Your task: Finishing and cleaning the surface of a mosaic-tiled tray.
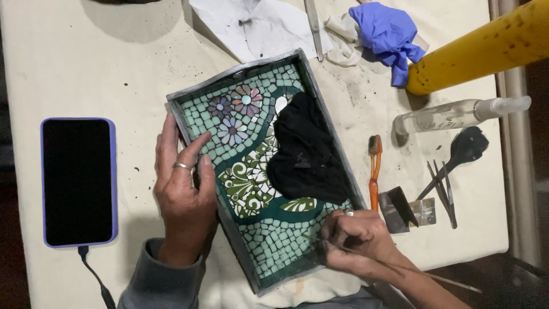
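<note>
Mosaic tray (251, 171) lies tilted across the middle of the surface (103, 68), its long axis running from about 11 o'clock down to 5 o'clock, so the near short end sits right under my hands. My left hand (183, 189) rests flat along the tray's left rim at about 9 o'clock of it, fingers (197, 146) spread apart and laid over the edge onto the pale green tiles; I judge that it pins the frame so it does not slide. My right hand (357, 237) is at the tray's 5 o'clock corner, fingers curled together and pinched on a thin stick tool (400, 268) whose tip points in at the tiles of the lower end, the long handle trailing out toward 4 o'clock. A black cloth (306, 157) lies bunched on the right half of the tray, covering part of the white leaf pattern, close enough to grab for wiping, I would guess.

Off to 9 o'clock a phone (79, 182) in a purple case lies face up with its cable plugged in, well apart from the mess. At 3 o'clock of the tray an orange toothbrush (374, 171) lies just beside the rim, and farther out are a black spoon-like tool (460, 154), a clear spray bottle (452, 114) on its side and thin picks (443, 191). Up at 1 o'clock sit a crumpled blue glove (389, 34) and a yellow cylinder (486, 48)
</note>
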